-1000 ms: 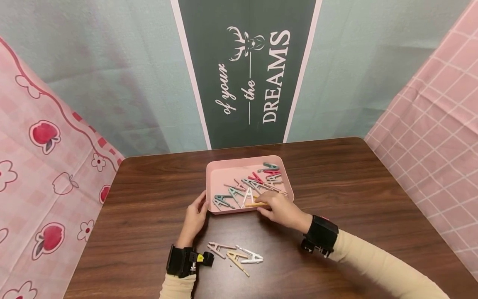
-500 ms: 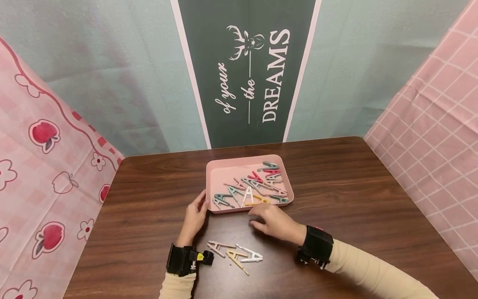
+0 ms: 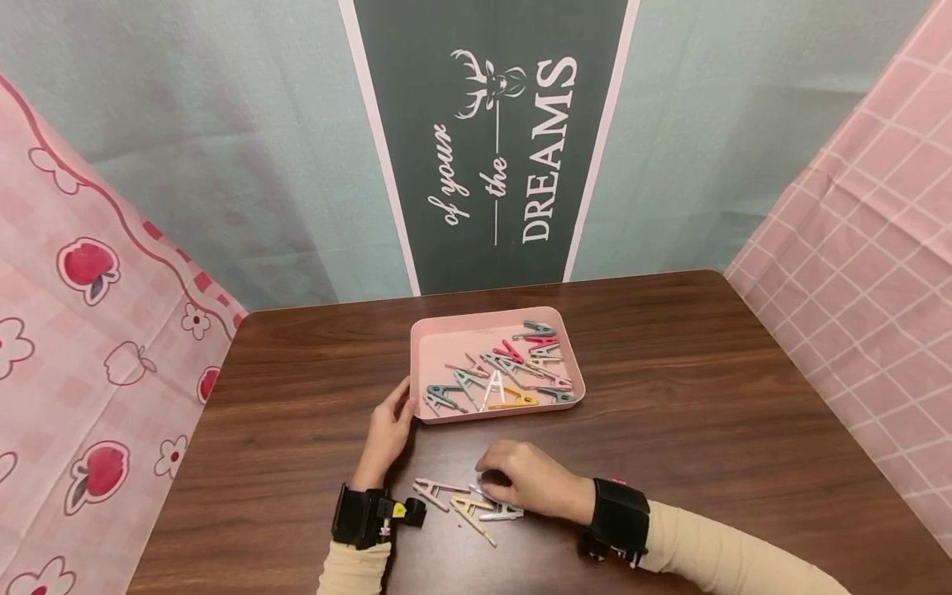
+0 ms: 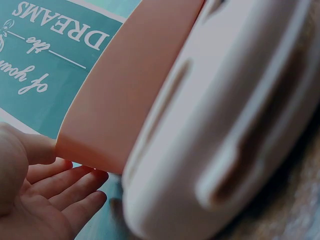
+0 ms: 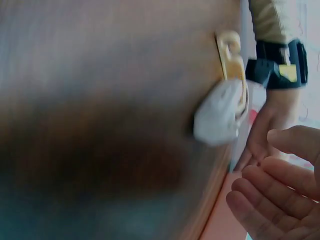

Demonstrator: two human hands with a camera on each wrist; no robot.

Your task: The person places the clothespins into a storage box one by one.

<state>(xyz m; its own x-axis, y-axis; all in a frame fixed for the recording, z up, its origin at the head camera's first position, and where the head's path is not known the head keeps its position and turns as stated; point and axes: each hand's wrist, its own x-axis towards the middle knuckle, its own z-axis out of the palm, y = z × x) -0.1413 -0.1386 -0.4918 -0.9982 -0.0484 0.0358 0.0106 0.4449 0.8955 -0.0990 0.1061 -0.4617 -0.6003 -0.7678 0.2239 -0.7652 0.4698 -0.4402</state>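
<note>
A pink tray (image 3: 461, 325) with several plastic clothespins in it stands on the table. My left hand (image 3: 385, 431) rests against its left front corner; in the left wrist view the thumb touches the tray wall (image 4: 107, 100) and the fingers stretch out beside it. Nearer me lie a pink clothespin (image 3: 431, 493), a yellow clothespin (image 3: 471, 514) and a white clothespin (image 3: 502, 516), close together. My right hand (image 3: 537, 479) hovers over the white one, partly hiding it. In the right wrist view its fingers are apart and loosely bent, with nothing between them.
Inside the tray, a yellow-orange clothespin (image 3: 524, 400) and a white clothespin (image 3: 494, 390) lie along the front wall, with teal, red and grey ones around. Behind the brown table (image 3: 654, 355) hang curtains (image 3: 297, 190).
My right hand has left the yellow-orange clothespin in the tray and come back toward me, over the white one on the table. My left hand has stayed at the tray's corner.
</note>
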